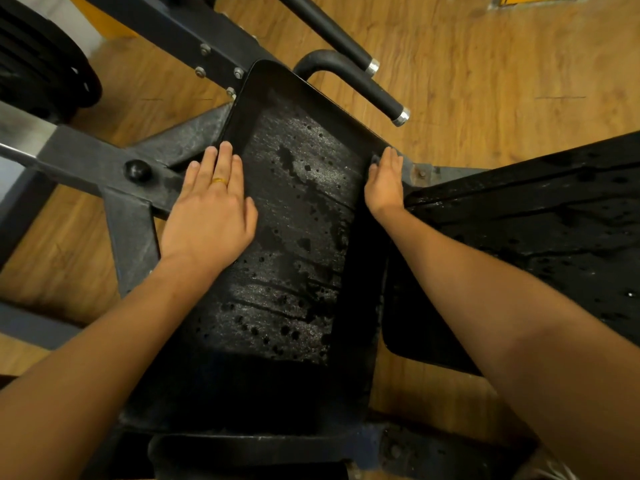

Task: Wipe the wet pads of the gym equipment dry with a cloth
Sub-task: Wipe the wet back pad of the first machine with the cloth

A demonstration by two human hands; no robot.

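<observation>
A long black pad (298,216) of the gym machine fills the middle of the view, its surface beaded with water drops and wet streaks. My left hand (211,209) lies flat on the pad's left edge, fingers straight, a gold ring on one finger. My right hand (384,185) rests with straight fingers along the pad's right edge. A second black pad (540,244) at the right is also wet and shiny. No cloth is in view.
The dark steel frame (135,188) with bolts runs under and left of the pad. Two black handle bars (377,95) with chrome ends jut out behind it. Black weight plates (45,67) sit at the far left. Wooden floor (502,81) surrounds the machine.
</observation>
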